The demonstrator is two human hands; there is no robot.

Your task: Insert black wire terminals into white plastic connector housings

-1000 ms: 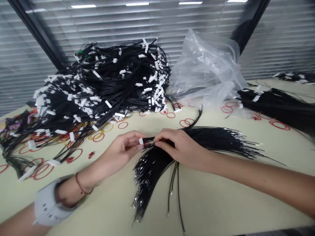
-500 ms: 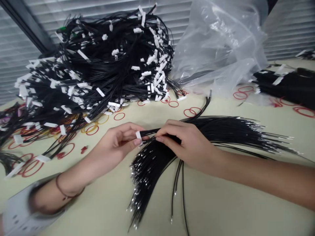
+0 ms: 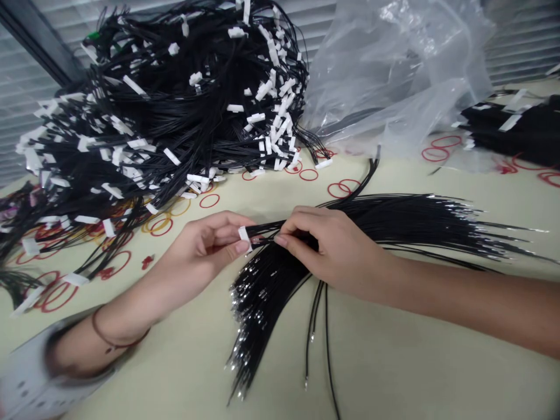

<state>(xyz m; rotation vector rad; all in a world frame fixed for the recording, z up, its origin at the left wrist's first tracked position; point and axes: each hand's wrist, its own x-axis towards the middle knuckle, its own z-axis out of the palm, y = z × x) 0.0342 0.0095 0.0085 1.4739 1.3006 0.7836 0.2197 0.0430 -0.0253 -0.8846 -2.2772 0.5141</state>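
Note:
Between the thumb and fingers of my left hand (image 3: pixel 210 248) is a small white connector (image 3: pixel 245 236). Several black wires (image 3: pixel 269 226) run from it toward the right. My right hand (image 3: pixel 330 248) is closed in a pinch on a black wire close to the connector; its tip is hard to make out. Under my right hand lies a thick bundle of loose black wires (image 3: pixel 394 224), with shiny metal terminals at both ends. A few single wires (image 3: pixel 327 332) hang out of the bundle toward the front of the table.
A big heap of black cables with white connectors (image 3: pixel 196 111) stands at the back left. Behind the bundle lies a clear plastic bag (image 3: pixel 385 76). More black cables (image 3: pixel 520 125) are at the far right. Red rubber bands (image 3: pixel 210 200) are scattered on the table (image 3: pixel 196 367).
Both hands stay at the connector, and my right fingers still pinch a wire beside it. The view has shifted slightly; nothing has been let go.

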